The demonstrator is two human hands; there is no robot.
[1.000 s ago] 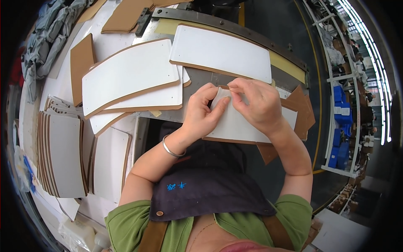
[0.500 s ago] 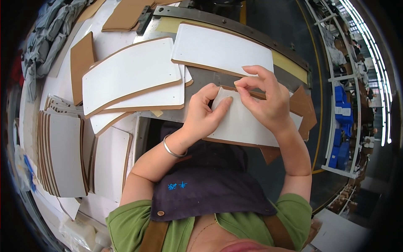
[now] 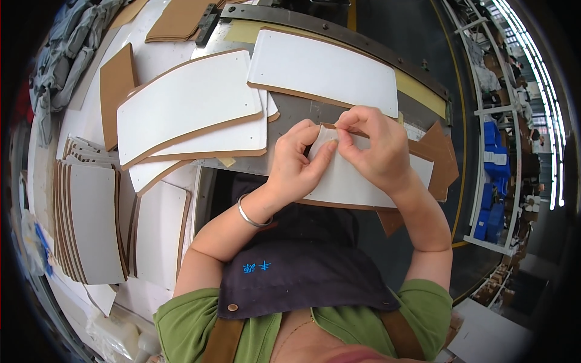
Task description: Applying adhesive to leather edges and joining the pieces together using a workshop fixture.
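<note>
My left hand [image 3: 298, 162] grips the left end of a white-faced panel with a brown edge [image 3: 357, 184], its thumb lying on the white face. At the panel's far left corner, my right hand [image 3: 376, 151] pinches thumb and forefinger together, close to the left fingertips. Whatever lies in that pinch is too small or hidden to make out. Just beyond my hands, another white-faced panel [image 3: 324, 69] lies on the metal surface. Curved white-faced panels [image 3: 190, 100] overlap to the left of my left hand.
Several panels stand in a row [image 3: 97, 224] on the left table. Brown sheets [image 3: 175, 21] lie at the far left near grey cloth [image 3: 66, 66]. A metal bar [image 3: 339, 33] crosses the far side. Brown pieces [image 3: 439, 160] sit right of my hands; shelving with blue bins [image 3: 496, 157] stands beyond.
The raised fingers of my right hand have curled down, and its pinch has shifted slightly left to the panel's corner. My left hand keeps its grip.
</note>
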